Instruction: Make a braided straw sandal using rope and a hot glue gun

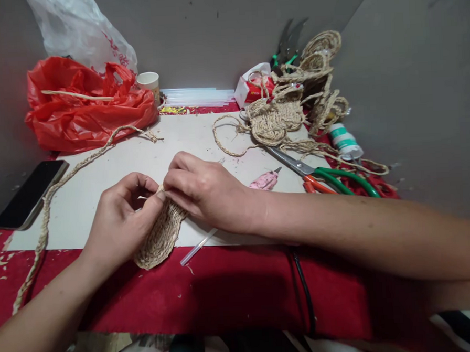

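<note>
A flat, oval woven straw piece (159, 237) hangs between my two hands over the front edge of the white board. My left hand (129, 213) pinches its upper edge between thumb and fingers. Close against it, my right hand (204, 188) has its fingers closed on the same edge, and its fingertips are partly hidden. A thin loose strand pokes out by the left thumb. Just below the right hand lies a clear plastic stick (198, 247). A long straw braid (49, 199) runs along the left side of the board.
A phone (29, 194) lies at left, below a red plastic bag (85, 105). Behind stand a paper cup (148, 82) and several clear sticks (197, 96). At right are more woven straw pieces (273, 119), green-handled shears (309, 169), a pink-wrapped blade (264, 180) and a tape roll (345, 141).
</note>
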`<state>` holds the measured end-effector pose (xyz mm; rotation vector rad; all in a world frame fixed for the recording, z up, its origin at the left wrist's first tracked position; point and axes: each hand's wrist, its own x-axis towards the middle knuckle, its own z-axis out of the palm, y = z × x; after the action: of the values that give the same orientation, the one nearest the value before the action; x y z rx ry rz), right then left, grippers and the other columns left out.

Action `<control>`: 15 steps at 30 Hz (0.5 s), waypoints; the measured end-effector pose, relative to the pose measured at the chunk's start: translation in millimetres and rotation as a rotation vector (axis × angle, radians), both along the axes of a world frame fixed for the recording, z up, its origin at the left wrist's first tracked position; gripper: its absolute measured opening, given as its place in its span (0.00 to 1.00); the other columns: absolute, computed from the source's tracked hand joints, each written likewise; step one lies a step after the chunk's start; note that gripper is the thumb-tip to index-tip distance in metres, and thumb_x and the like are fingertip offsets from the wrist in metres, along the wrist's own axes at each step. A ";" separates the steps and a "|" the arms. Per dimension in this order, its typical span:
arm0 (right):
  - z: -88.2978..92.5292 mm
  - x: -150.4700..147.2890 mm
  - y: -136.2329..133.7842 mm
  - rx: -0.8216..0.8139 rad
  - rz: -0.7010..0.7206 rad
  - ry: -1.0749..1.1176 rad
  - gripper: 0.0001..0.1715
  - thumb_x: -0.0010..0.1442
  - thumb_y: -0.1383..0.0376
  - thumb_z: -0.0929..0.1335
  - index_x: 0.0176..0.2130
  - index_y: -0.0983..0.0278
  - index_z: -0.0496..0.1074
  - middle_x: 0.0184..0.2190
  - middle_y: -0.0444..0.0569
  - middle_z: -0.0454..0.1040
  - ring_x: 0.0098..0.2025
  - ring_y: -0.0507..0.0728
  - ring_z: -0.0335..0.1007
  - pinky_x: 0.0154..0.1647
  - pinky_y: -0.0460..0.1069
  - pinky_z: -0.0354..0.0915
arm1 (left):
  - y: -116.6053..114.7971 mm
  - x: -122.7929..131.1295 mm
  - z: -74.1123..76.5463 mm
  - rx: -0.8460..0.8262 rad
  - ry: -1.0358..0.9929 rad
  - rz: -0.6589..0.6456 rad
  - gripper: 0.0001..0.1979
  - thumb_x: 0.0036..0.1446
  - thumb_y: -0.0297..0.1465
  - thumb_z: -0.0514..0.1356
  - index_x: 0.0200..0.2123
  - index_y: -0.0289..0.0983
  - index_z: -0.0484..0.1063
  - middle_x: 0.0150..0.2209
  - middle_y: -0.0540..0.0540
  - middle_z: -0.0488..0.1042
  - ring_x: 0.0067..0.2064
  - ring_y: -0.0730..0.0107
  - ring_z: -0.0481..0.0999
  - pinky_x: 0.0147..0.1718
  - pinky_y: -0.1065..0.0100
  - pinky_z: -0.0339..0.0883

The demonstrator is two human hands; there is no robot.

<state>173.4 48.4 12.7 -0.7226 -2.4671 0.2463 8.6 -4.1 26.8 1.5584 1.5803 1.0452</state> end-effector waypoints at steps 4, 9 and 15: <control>-1.8 2.0 1.2 0.019 0.029 0.074 0.10 0.65 0.67 0.60 0.37 0.67 0.68 0.33 0.49 0.65 0.32 0.53 0.61 0.31 0.47 0.60 | 0.9 -0.4 -1.0 -0.052 -0.050 -0.006 0.07 0.51 0.35 0.61 0.30 0.37 0.69 0.26 0.50 0.70 0.25 0.75 0.66 0.24 0.73 0.61; 0.1 7.3 2.8 0.041 0.121 0.067 0.10 0.65 0.67 0.61 0.34 0.68 0.69 0.36 0.53 0.68 0.34 0.53 0.64 0.33 0.47 0.64 | 0.6 -2.3 -3.9 -0.051 -0.055 -0.009 0.08 0.53 0.35 0.62 0.31 0.36 0.69 0.25 0.52 0.69 0.24 0.77 0.64 0.21 0.75 0.58; -3.0 18.1 -1.9 0.131 0.137 0.021 0.10 0.64 0.71 0.60 0.41 0.68 0.70 0.40 0.57 0.73 0.40 0.57 0.69 0.38 0.51 0.69 | -0.9 0.5 -0.1 -0.044 -0.030 -0.004 0.07 0.53 0.33 0.61 0.29 0.36 0.68 0.23 0.53 0.66 0.22 0.77 0.63 0.20 0.75 0.56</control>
<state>191.4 46.5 9.7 -0.4948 -2.4892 0.1411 9.1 -5.1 26.6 1.5097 1.5684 1.0205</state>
